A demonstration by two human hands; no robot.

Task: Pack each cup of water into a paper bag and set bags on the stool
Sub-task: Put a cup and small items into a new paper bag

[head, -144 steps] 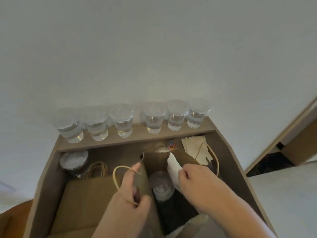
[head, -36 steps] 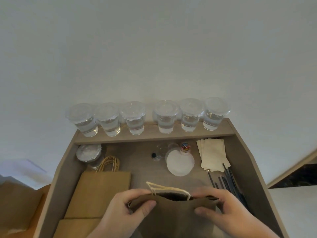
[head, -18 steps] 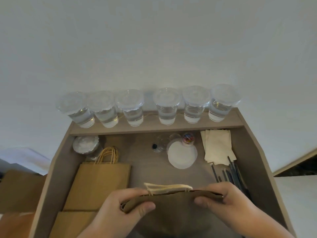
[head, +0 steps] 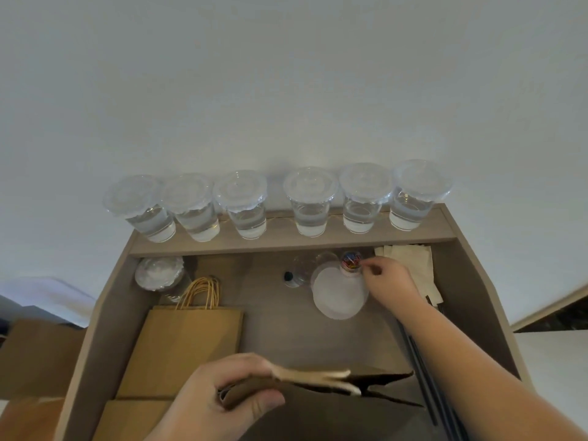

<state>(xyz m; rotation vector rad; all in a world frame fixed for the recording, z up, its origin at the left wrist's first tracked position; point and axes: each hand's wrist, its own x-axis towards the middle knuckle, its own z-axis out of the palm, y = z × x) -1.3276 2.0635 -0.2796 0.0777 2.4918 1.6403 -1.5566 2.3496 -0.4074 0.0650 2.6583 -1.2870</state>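
At the far left, past the side wall of the tabletop, a brown paper shape sits lower down; I cannot tell what it rests on. In the back left corner, under the shelf, stands a lidded cup. Just in front of it lie flat paper bags, their twine handles pointing towards that cup. Six lidded cups of water stand in a row along the shelf against the wall, three on the left and three on the right, with a small gap between the groups.

My left hand is low in the middle. Its fingers are clamped on the folded top of the standing paper bag, pinching the mouth flat. The pale handles stick out to the right of my grip, and the right end of the mouth gapes a little. What is inside is hidden.

Further back lies a small bottle with a black cap, then a stack of round white discs. My right hand reaches over the discs to the jar of coloured paper clips. Its fingers are curled, tips together at the jar's rim, and I cannot tell whether they hold a clip. Behind that hand lie pale napkins, and black straws run along the right wall beneath my forearm.
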